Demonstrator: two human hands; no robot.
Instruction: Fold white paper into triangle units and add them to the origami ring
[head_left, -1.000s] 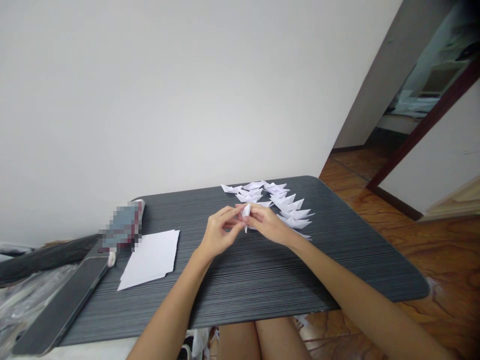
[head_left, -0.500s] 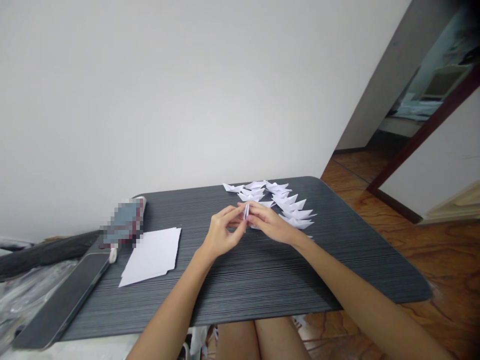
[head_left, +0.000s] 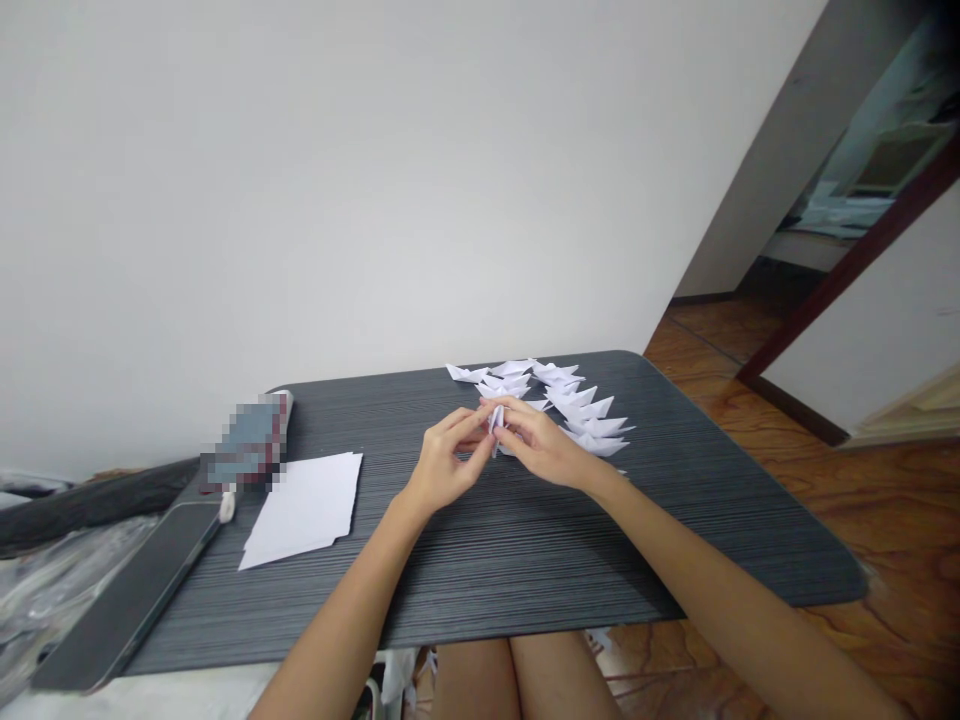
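Between my two hands is a small folded piece of white paper [head_left: 496, 420], held upright above the table. My left hand [head_left: 448, 460] pinches it from the left with thumb and fingers. From the right, my right hand [head_left: 541, 446] grips its other side, and the fingertips of both hands almost meet. Much of the folded paper is hidden by fingers. Just beyond and to the right of my hands lie several folded white paper boats [head_left: 577, 403], bunched in overlapping rows; some are partly covered by my right hand.
A stack of white paper sheets [head_left: 304, 510] lies on the dark ribbed table [head_left: 480, 580] at left. Behind it is a blurred-out item [head_left: 247, 440]. A dark flat panel [head_left: 135, 600] is at the table's left end. The white wall [head_left: 420, 200] rises behind the table.
The folded paper between my fingers has opened a little and shows more of its folds. My right fingers have shifted slightly around it; both hands stay in nearly the same place.
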